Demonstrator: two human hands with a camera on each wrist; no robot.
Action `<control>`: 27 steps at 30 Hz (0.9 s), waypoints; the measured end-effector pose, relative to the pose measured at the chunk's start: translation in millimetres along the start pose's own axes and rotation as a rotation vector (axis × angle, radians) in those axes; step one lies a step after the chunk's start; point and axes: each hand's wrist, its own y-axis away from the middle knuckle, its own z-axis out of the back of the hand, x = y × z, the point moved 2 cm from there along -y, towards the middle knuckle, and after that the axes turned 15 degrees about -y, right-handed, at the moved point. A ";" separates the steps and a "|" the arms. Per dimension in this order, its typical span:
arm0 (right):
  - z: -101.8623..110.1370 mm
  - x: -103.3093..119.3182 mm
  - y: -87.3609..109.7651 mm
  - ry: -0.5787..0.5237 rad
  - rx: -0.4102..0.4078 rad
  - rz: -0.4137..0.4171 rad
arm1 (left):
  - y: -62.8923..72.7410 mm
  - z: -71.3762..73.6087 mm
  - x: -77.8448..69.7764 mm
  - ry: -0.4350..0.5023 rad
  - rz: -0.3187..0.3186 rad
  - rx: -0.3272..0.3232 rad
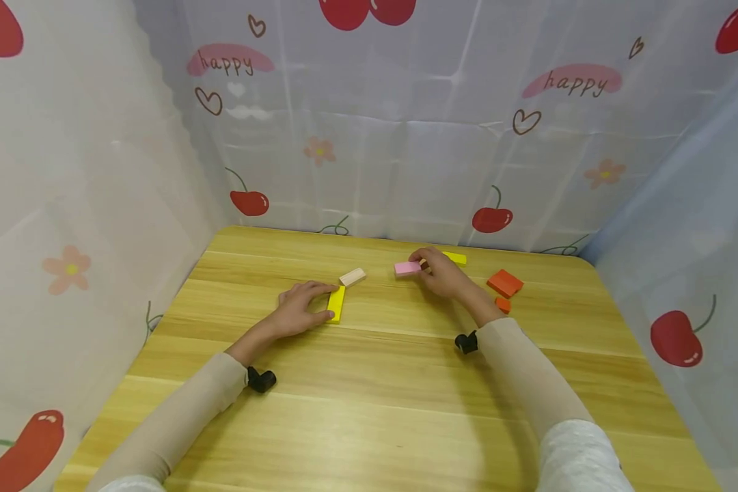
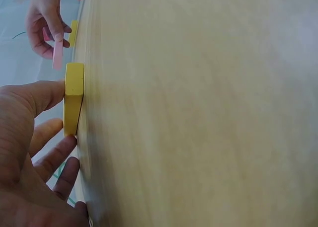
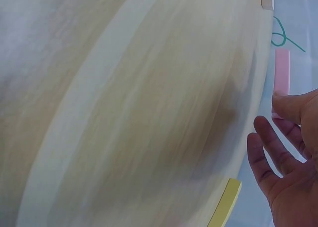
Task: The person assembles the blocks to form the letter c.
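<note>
"Two hands reach over the wooden table (image 1: 369, 396). What's around them?"

"Just beyond the left hand (image 1: 300, 309) lies a pale wooden block (image 1: 352, 277). Past the right hand (image 1: 441, 273) there's a second yellow block (image 1: 455, 258), and near that wrist a large orange piece (image 1: 504, 283) with a small orange block (image 1: 502, 305) beside it. A printed curtain (image 1: 393, 171) hangs behind."

"And what do the hands hold?"

"The left has its thumb and fingertips a block's length apart, bent against the yellow block (image 1: 337, 304) on the table. The right pinches one end of the pink block (image 1: 406, 269) between thumb and finger, its other fingers loose. That block sits between the pale one and the right hand."

"Does anything get in the way?"

"The right hand covers the pink block's near end and part of the second yellow block. A dark brown patch (image 1: 425, 265) shows among its fingers; I can't tell what it is. Nor can I tell whether the pink block touches the table, or whether the large orange piece is one block or two. The right wrist view cuts off the pale block and the second yellow one."
</note>
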 end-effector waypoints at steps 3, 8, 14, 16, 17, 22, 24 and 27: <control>-2.4 1.8 -3.2 0.006 0.012 -0.008 | 0.2 -0.1 -0.4 -0.002 0.000 0.001; -9.1 6.4 -7.8 -0.011 0.014 0.001 | 0.9 -0.5 -0.2 -0.002 -0.001 -0.001; -15.8 9.9 -12.6 -0.022 0.013 0.006 | 0.6 -0.8 -0.7 0.004 -0.002 0.005; -17.2 10.5 -14.2 -0.022 0.017 -0.001 | 0.2 -0.1 -1.3 0.007 -0.003 0.003; -17.6 10.8 -15.1 -0.021 0.017 -0.005 | 0.0 0.3 -1.6 0.009 -0.003 0.002; -20.9 11.3 -18.7 -0.023 0.019 -0.028 | -0.1 1.4 -2.8 0.011 -0.005 0.002; -22.6 12.0 -19.7 -0.023 0.021 -0.024 | 0.2 1.1 -2.5 0.010 -0.002 0.005; -24.5 14.1 -20.6 -0.015 0.020 -0.009 | 0.7 0.8 -2.3 0.008 0.000 0.006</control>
